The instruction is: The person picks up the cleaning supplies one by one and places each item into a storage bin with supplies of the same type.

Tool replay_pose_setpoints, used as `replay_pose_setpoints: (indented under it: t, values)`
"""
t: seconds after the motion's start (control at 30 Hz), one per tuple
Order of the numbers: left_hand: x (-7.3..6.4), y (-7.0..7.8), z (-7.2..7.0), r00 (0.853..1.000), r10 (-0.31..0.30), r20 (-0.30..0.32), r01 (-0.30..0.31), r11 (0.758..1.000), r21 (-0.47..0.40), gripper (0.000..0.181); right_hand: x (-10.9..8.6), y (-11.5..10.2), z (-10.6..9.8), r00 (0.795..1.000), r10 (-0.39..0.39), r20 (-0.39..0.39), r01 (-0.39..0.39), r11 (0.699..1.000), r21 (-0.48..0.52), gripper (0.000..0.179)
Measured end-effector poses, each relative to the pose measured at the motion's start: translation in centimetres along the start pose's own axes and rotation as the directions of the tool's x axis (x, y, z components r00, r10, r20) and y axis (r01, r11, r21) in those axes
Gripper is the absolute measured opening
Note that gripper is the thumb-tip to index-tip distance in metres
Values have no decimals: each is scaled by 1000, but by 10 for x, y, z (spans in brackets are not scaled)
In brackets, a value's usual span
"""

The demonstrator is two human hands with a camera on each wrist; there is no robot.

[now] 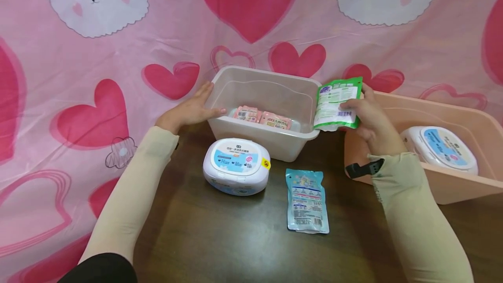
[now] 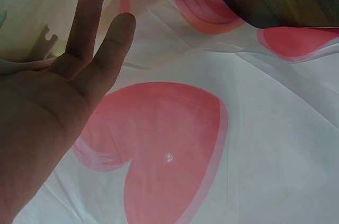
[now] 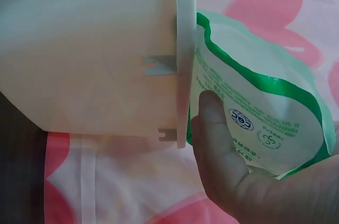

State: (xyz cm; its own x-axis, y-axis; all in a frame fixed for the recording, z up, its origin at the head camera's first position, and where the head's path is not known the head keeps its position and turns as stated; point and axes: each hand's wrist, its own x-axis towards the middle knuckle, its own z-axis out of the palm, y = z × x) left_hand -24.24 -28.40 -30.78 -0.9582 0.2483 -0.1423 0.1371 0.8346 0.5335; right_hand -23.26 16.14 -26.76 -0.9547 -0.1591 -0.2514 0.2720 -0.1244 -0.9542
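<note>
My right hand (image 1: 371, 117) grips a green and white pouch (image 1: 335, 106) between thumb and fingers, over the right rim of a whitish plastic bin (image 1: 251, 128). In the right wrist view the thumb lies on the printed face of the pouch (image 3: 265, 123), right beside the bin's rim (image 3: 185, 60). At the bin's left end, my left hand (image 1: 194, 106) rests against the corner, thumb along the front rim and fingers extended along the side. The left wrist view shows two straight fingers (image 2: 103, 49). Pink packets (image 1: 276, 120) lie on the bin's floor.
In front of the bin stands a white oval tub (image 1: 235, 167) with a blue and white label. A light blue pouch (image 1: 307, 202) lies flat on the dark wooden table (image 1: 220, 239). To the right, a peach bin (image 1: 448, 187) holds another white tub (image 1: 440, 147). Heart-patterned pink cloth (image 1: 169, 21) hangs behind.
</note>
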Motion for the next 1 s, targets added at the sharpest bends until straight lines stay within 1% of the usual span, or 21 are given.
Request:
replay_pose_setpoints:
  t: [0.3, 0.53, 0.63, 0.83, 0.93, 1.0]
  values:
    - [-2, -1, 0, 1000, -6, -1, 6, 1000, -4, 114, 2, -1, 1, 1000, -4, 29, 5, 1000, -10, 78]
    - [-1, -1, 0, 1000, -10, 2, 10, 1000, -3, 115, 1, -3, 0, 999, 18, 49, -19, 999, 26, 73]
    - [-1, 0, 0, 1000, -10, 3, 10, 1000, -1, 115, -1, -6, 0, 997, 18, 75, -21, 999, 41, 68]
    - [2, 0, 0, 1000, 3, 1, -3, 1000, 13, 113, -9, -15, 2, 991, 47, 124, -51, 998, 24, 67]
    - [2, 0, 0, 1000, 7, 1, -7, 1000, 16, 113, -14, -17, 8, 988, 25, 150, -36, 996, 76, 73]
    - [2, 0, 0, 1000, 6, 2, -6, 1000, 12, 113, -17, -18, 13, 987, -3, 158, -21, 988, 154, 77]
